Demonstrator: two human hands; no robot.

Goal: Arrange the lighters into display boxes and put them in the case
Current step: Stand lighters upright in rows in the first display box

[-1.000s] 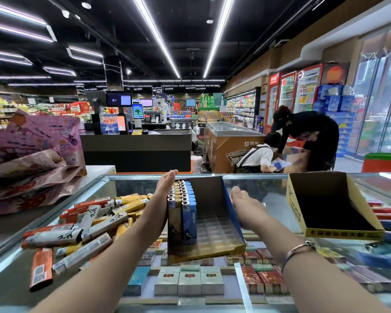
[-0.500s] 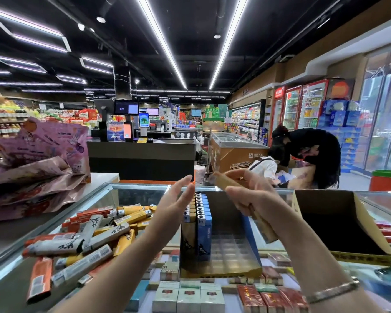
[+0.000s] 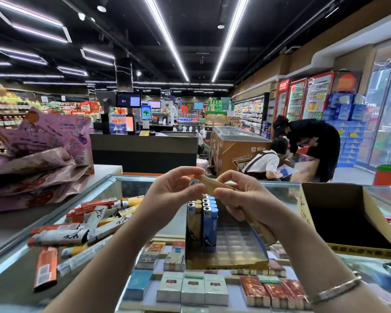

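both hands meet above the glass case. the left hand pinches the metal top of a tan lighter; the right hand grips a bundle of tan lighters. below stands the display box, partly filled with lighters, loose packs lying to its left.

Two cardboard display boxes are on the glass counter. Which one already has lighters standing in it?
The display box in the middle, below both hands: tan and blue lighters stand along its left side. The box at the right shows only a dark, bare inside.
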